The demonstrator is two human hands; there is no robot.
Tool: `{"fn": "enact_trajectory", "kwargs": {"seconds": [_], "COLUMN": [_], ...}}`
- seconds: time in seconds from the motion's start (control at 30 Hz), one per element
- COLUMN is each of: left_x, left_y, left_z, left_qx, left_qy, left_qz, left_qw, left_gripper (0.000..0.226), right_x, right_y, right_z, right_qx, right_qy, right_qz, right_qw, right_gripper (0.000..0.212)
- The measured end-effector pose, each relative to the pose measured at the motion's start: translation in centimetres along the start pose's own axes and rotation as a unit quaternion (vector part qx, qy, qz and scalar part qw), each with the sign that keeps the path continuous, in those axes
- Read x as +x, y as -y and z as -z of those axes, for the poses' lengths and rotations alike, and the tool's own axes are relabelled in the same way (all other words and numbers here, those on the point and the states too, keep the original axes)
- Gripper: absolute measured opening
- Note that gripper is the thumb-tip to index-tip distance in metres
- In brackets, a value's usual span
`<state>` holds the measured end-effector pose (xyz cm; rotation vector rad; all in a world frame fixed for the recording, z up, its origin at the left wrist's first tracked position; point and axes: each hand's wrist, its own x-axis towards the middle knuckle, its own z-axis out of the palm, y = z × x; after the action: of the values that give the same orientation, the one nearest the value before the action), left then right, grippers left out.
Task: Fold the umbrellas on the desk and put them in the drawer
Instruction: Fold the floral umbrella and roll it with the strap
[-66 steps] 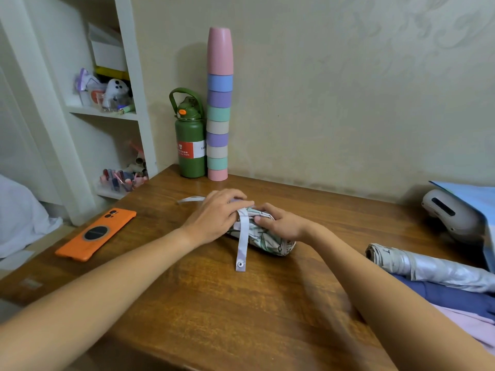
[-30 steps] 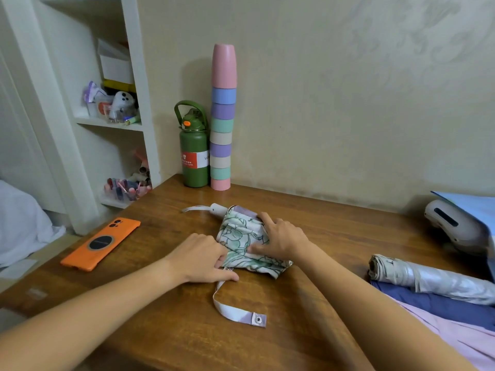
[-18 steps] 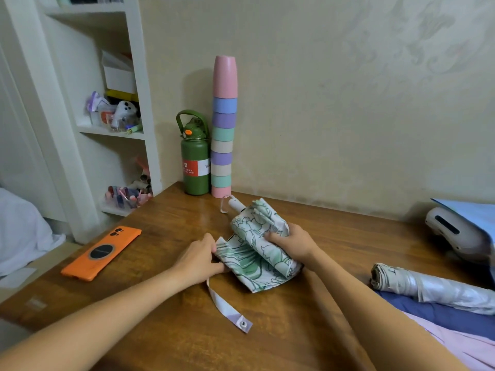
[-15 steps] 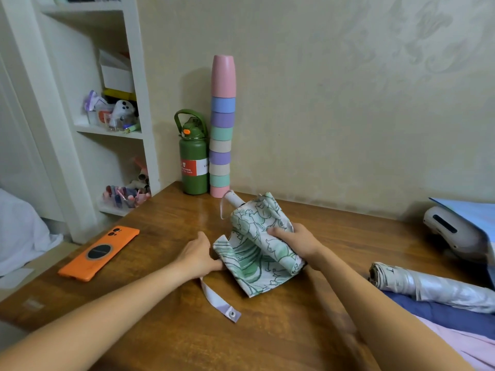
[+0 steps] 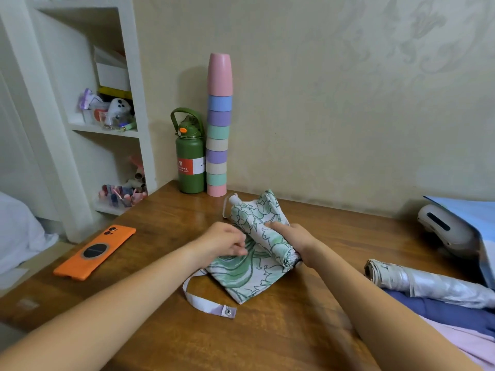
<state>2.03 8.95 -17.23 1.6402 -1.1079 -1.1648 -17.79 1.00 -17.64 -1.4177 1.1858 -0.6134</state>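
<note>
Her right hand clamps the rolled green-and-white leaf-print fabric umbrella; her left hand pinches its loose, floppy canopy. Light and slippery, it is probably best gripped round the roll.

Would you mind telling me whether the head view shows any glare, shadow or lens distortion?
Head view: soft glare on the desk beyond the left hand; the cup stack casts a shadow on the wall; the shelf unit leans from wide-angle distortion.

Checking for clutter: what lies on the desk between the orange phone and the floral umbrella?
Head view: only the left hand, gripping the floral umbrella; otherwise bare desk beside the orange phone.
</note>
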Motion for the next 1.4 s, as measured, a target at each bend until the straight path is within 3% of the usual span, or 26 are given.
{"fn": "enact_trajectory", "kwargs": {"seconds": [0.1,0.3,0.53,0.8,0.87,0.97,1.1,1.17,1.27,1.37,1.4], "left_x": [0.1,0.8,1.4,1.6,1.9,2.2,2.0,2.1,2.2,2.0,1.9], "left_y": [0.1,0.9,0.9,0.1,-0.4,-0.8,-1.0,-0.9,-0.8,-0.5,-0.4], "left_z": [-0.9,-1.8,-2.0,-2.6,-2.7,-2.7,-2.6,-2.7,-2.7,-2.6,-2.6], "left_qx": [-0.136,-0.253,-0.194,-0.13,-0.123,-0.113,-0.092,-0.083,-0.091,-0.103,-0.112], "left_qy": [0.103,0.089,0.113,0.088,0.084,0.088,0.087,0.086,0.076,0.063,0.06], "left_qz": [0.059,0.076,0.101,0.128,0.148,0.173,0.17,0.17,0.164,0.156,0.16], "left_qw": [0.984,0.96,0.969,0.979,0.978,0.974,0.977,0.978,0.979,0.98,0.979], "left_gripper": [0.028,0.049,0.05,0.042,0.055,0.077,0.054,0.046,0.039,0.041,0.042], "right_x": [-0.1,-0.3,0.4,1.4,1.8,2.2,1.8,1.3,0.1,-0.4,-0.4], "right_y": [-0.2,-0.3,-0.6,0.3,0.3,-0.3,0.1,0.7,1.1,0.5,0.3], "right_z": [-0.6,-0.7,-0.2,1.1,1.6,2.0,1.1,0.1,-2.1,-4.1,-4.6], "right_qx": [-0.004,0.021,-0.074,-0.193,-0.275,-0.354,-0.42,-0.453,-0.529,-0.609,-0.636], "right_qy": [0.002,0.016,0.014,-0.056,-0.124,-0.233,-0.291,-0.261,-0.14,-0.065,-0.062], "right_qz": [0.002,0.004,-0.004,-0.004,0.012,0.077,0.271,0.363,0.444,0.47,0.438], "right_qw": [1.0,1.0,0.997,0.98,0.953,0.902,0.816,0.771,0.709,0.636,0.632], "right_gripper": [0.047,0.042,0.047,0.041,0.036,0.045,0.029,0.02,0.02,0.027,0.026]}}
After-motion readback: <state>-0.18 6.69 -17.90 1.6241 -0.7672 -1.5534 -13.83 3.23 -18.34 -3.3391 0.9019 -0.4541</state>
